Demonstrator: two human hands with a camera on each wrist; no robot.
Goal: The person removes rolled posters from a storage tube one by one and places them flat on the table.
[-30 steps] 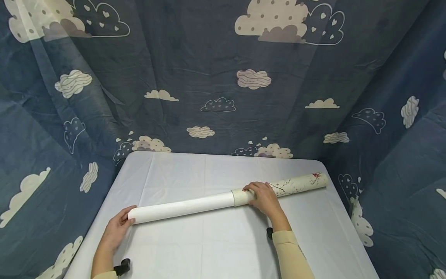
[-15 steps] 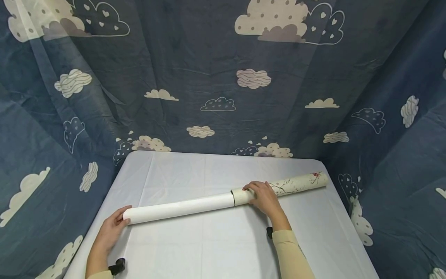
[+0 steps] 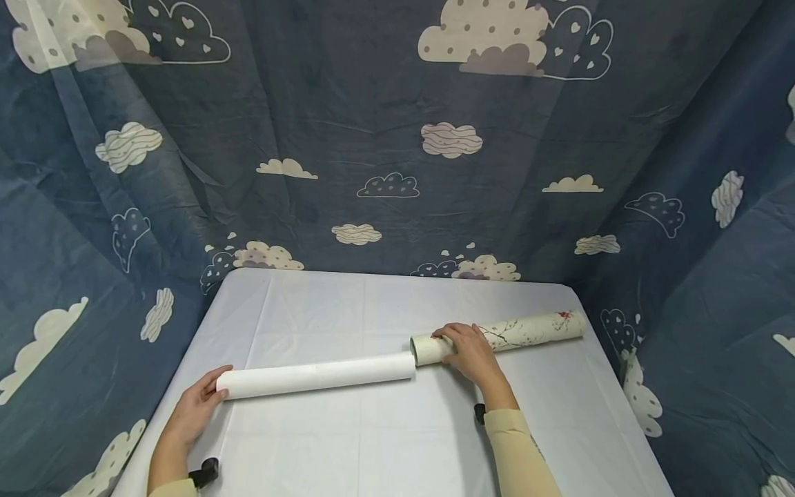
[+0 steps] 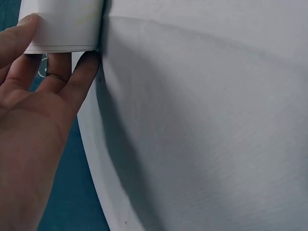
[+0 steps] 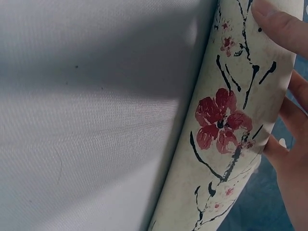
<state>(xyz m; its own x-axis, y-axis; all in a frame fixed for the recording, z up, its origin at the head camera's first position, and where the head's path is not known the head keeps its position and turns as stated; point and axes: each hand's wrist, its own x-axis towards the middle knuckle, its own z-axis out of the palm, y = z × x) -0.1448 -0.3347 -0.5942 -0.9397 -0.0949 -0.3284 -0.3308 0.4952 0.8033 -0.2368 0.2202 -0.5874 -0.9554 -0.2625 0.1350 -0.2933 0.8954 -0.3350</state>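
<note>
A white paper roll [image 3: 317,376] lies across the left half of the table. My left hand [image 3: 191,413] grips its left end; in the left wrist view the thumb lies on the paper roll [image 4: 65,29] and layered edges show at its end. On the right is a cream tube [image 3: 537,330] printed with dark branches and red blossoms. My right hand [image 3: 468,351] holds the tube near its left, open end, thumb and fingers on opposite sides. The white roll's right end sits just outside that opening, slightly toward me. A large red flower [image 5: 222,120] shows on the tube in the right wrist view.
A white cloth covers the table [image 3: 348,442]. Dark blue curtains [image 3: 335,124] with cloud prints hang behind it and at both sides. Black straps with small dark devices [image 3: 205,473] are on the wrists.
My left hand has drawn the white roll leftward until its right end came out of the cream tube and dropped slightly toward me. My right hand has stayed in place on the tube.
</note>
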